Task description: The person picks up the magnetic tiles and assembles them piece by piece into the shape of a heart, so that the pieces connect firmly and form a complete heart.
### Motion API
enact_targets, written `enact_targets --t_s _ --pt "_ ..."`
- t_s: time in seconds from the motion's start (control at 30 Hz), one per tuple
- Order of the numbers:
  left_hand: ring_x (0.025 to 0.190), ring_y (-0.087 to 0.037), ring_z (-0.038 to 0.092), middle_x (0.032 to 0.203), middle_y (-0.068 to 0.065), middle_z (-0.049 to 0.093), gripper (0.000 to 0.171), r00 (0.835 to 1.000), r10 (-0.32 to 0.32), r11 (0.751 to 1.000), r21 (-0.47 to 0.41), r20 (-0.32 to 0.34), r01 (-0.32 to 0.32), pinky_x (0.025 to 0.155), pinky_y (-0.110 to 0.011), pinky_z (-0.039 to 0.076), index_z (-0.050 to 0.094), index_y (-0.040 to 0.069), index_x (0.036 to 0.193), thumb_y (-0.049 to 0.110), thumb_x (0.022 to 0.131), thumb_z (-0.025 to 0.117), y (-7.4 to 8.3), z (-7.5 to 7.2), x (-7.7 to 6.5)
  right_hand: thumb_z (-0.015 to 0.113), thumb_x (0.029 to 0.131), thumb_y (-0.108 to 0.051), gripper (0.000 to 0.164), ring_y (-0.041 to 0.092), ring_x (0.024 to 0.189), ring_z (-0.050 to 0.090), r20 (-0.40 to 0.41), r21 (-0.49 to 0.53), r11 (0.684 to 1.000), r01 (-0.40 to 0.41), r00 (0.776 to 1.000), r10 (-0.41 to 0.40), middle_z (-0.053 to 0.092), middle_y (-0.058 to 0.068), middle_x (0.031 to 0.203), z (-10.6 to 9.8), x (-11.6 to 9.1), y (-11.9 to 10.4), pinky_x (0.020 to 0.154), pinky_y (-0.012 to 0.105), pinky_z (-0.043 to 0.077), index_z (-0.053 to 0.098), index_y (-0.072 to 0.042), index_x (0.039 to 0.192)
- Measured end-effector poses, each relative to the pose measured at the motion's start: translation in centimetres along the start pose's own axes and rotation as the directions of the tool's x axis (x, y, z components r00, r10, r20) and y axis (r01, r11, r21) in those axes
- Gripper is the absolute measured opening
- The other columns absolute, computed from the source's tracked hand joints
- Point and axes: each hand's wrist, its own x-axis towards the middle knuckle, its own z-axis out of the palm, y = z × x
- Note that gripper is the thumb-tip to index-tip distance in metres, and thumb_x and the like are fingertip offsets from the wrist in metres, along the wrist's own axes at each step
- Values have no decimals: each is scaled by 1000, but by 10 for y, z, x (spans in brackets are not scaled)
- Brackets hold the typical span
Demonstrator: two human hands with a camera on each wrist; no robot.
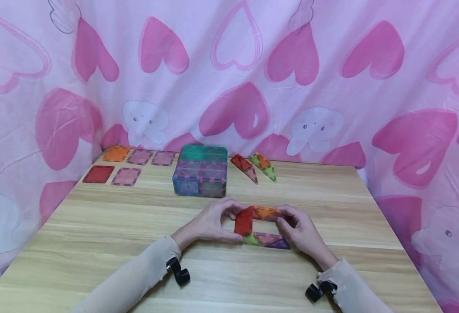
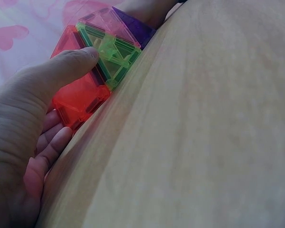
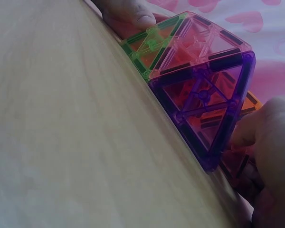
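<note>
Translucent magnetic tiles stand on edge as a partial frame in the head view. Its left side is a red square tile [image 1: 243, 222]. The near side joins a green triangle tile [image 2: 115, 57], a pink triangle tile [image 3: 194, 42] and a purple triangle tile [image 3: 204, 104]. Along the far side runs a row with an orange triangle tile [image 1: 267, 212]. My left hand [image 1: 214, 221] grips the red square between thumb and fingers, its thumb over the corner with the green triangle. With thumb and fingers, my right hand [image 1: 301, 230] pinches the far row's right end, partly hidden behind the purple triangle in the right wrist view.
A block of joined tiles [image 1: 200, 169] stands behind the frame. Two strips of triangles, red-pink [image 1: 245, 167] and orange-green [image 1: 263, 166], lie to its right. Flat squares, including an orange one [image 1: 116, 153] and a red one [image 1: 98, 174], lie back left. A heart-patterned curtain [image 1: 229, 108] surrounds the table.
</note>
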Motion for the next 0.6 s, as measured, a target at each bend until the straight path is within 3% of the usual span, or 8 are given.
enact_targets --t_s 0.3,0.4,0.5,0.6 --pt "119 -10 68 135 6 66 79 1000 20 1000 18 1 -20 102 -29 61 66 22 148 38 80 103 3 -2 0 68 110 -6 26 20 107 72 -30 -27 999 -21 999 20 79 5 122 1 2 -2 91 23 58 75 -12 134" --pt "124 -12 67 139 5 66 81 998 57 998 27 -27 -56 106 -33 59 64 24 149 41 80 103 13 -7 0 68 110 -6 27 20 110 72 -31 -32 999 -37 999 36 79 4 123 2 2 -2 95 22 57 74 -12 136" --pt "128 -19 67 142 4 67 84 987 134 990 53 -89 -130 109 -40 58 64 23 150 39 79 104 31 -21 3 68 110 -7 27 19 112 72 -32 -38 998 -50 998 49 79 4 125 1 1 -2 97 21 56 74 -13 136" --pt "132 -24 65 144 2 68 86 960 214 976 88 -180 -201 112 -48 56 64 21 151 32 77 105 53 -47 4 68 111 -9 26 19 113 72 -28 -38 998 -57 998 56 78 4 124 0 0 -3 97 22 56 74 -13 136"
